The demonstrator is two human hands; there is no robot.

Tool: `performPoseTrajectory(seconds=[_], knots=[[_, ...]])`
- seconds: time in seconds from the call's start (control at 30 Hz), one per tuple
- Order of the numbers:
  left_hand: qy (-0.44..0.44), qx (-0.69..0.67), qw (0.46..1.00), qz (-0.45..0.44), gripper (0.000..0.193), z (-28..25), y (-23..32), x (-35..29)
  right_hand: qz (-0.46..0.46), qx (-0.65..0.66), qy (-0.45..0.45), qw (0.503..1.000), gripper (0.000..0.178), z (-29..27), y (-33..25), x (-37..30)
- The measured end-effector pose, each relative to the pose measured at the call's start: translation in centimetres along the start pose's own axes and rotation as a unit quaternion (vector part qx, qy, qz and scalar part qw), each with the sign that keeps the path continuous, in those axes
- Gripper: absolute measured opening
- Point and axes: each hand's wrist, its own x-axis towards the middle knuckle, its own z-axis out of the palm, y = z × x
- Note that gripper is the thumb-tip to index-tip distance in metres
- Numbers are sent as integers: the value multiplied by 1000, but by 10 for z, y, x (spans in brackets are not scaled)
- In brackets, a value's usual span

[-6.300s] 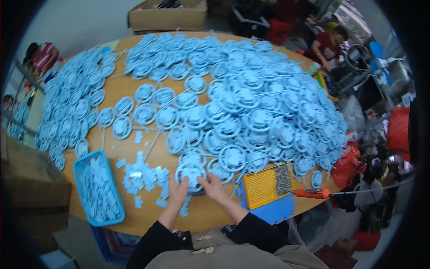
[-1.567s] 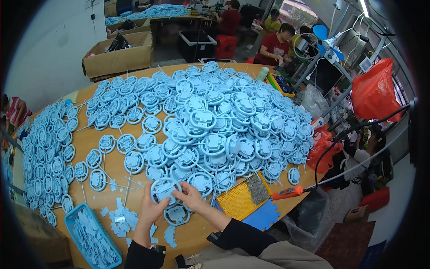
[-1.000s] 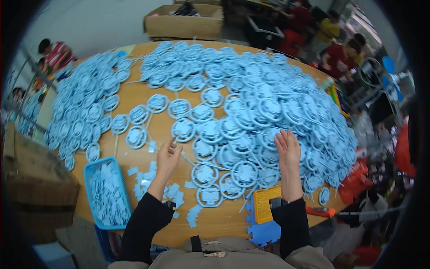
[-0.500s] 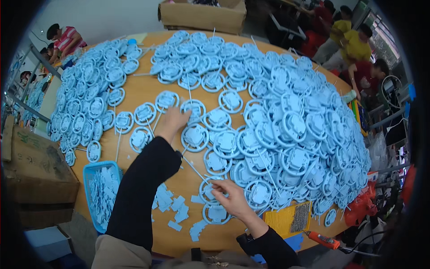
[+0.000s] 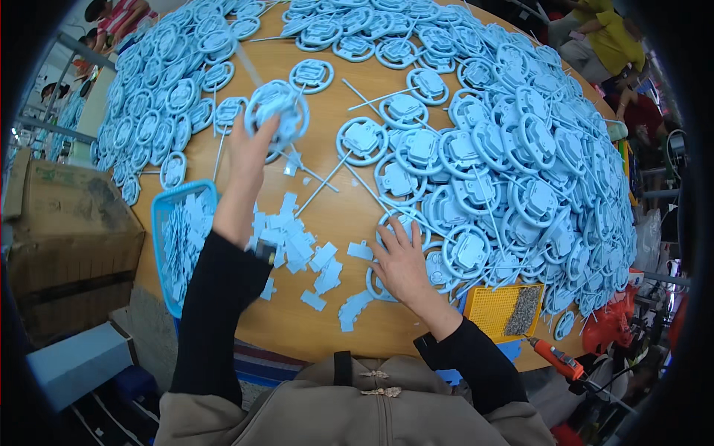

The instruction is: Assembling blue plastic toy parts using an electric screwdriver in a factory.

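Blue wheel-shaped part (image 5: pixel 279 104), just lifted, clasped between thumb and fingers of left hand (image 5: pixel 249 152), now occupied. Right hand (image 5: pixel 405 269) splayed, unclenched, second wheel (image 5: pixel 405 211) beneath fingertips.

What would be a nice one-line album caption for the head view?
Left hand holds a light-blue wheel-shaped piece; right hand spreads over the edge of a heap of similar pieces.

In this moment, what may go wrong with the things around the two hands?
The heap of blue wheel-shaped parts beside the right hand might slide if nudged. The yellow tray of small grey pieces sits near the table edge, so a bump could spill it. The orange tool at that edge might fall.
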Motion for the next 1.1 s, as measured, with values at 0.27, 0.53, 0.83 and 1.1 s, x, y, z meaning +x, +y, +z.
performPoseTrajectory(seconds=[0.27, 0.53, 0.83, 1.1], knots=[[4, -242, 948, -207, 43, -75, -26, -217, 16, -36, 54, 998, 5, 60, -21, 13], [-57, -281, 941, -180, 49, -53, -31, -254, 111, 122, 115, 980, 13, 39, -42, 3], [-167, -327, 912, -180, 43, 31, 17, -240, 260, 617, 122, 733, 17, -3, -27, -26], [-248, -171, 950, -82, 41, 78, 51, -229, 304, 595, 233, 707, 39, -50, -11, -45]])
